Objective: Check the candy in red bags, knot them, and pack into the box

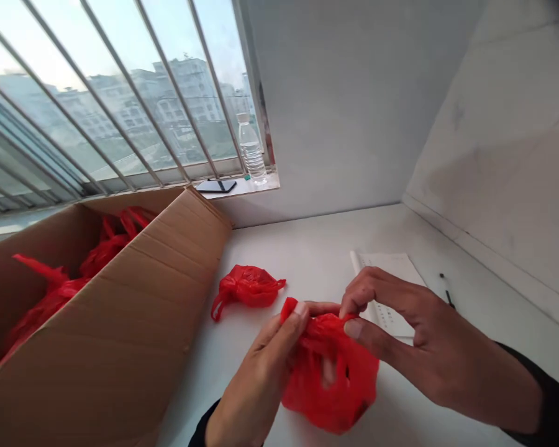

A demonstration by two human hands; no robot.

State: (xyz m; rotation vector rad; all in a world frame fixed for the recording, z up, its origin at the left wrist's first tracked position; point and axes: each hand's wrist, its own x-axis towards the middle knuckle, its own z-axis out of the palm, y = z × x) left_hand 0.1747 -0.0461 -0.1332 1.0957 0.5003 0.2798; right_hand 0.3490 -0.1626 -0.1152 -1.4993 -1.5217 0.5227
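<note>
A red plastic bag hangs between my two hands above the white table, its upper edge gathered. My left hand pinches the bag's left side between thumb and fingers. On the right, my right hand grips the rim with thumb and forefinger. Something small and dark shows through the thin plastic, too unclear to name. Beyond my left hand, a second red plastic bag lies on the table, bunched up with its handle loops spread out.
To the left stands a large cardboard box holding several red bags. An open notebook and a black pen lie at right. On the windowsill are a phone and a clear water bottle, beside the barred window.
</note>
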